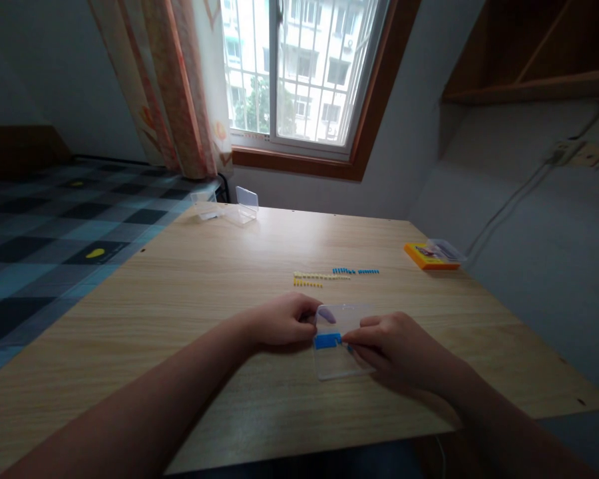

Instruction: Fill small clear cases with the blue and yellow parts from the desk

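Close in front of me on the wooden table is a shallow clear plastic box (pixel 342 369), with a row of blue pieces (pixel 327 341) in it, packed side by side. My left hand (pixel 287 319) is closed on the box's left edge, thumb and fingers pinching the rim. Over the box's right half, my right hand (pixel 392 342) has its thumb and index finger pinched at the right end of the blue row. A small blue piece (pixel 348 347) shows by those fingertips; its exact shape is too small to make out.
Beyond the box lie rows of small yellow pieces (pixel 308 284), cream pieces (pixel 319 276) and blue pieces (pixel 368 271). An orange-yellow box (pixel 432 257) stands at the right edge. Open clear plastic cases (pixel 242 213) sit at the far left corner, near a checked bed (pixel 80 226).
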Demonstrator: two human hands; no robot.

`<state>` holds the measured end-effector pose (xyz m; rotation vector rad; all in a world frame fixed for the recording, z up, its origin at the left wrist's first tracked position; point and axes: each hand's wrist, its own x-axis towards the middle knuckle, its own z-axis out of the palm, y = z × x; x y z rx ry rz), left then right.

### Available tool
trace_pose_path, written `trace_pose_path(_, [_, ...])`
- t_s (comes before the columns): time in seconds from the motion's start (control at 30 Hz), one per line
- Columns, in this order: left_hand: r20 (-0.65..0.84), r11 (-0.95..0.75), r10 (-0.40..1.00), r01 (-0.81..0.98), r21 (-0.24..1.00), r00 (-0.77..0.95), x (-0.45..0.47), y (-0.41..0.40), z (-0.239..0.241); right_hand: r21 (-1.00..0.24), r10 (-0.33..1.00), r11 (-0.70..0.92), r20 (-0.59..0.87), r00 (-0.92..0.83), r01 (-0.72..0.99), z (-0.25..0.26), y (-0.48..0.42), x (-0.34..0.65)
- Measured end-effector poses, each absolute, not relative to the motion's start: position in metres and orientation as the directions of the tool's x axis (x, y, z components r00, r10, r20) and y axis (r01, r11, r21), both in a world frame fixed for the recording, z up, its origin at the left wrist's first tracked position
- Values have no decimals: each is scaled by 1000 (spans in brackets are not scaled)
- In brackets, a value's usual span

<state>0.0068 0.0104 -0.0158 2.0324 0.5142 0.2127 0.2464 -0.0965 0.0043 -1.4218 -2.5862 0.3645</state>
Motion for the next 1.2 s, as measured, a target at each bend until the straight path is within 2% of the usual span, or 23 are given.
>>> trace_pose_path(0.37, [-34,-440,437,247,864,899,6,11,-17,-289,831,547,74,-551,786,1,-96,242])
trace_pose_path(0.67, [-51,-430,444,263,864,894,6,12,-17,-367,791,612,253,-558,701,-7,-95,256])
trace_pose_path(1.2, [-43,-419,428,240,876,903,7,13,-18,-340,802,593,175,-571,730,-2,-97,259])
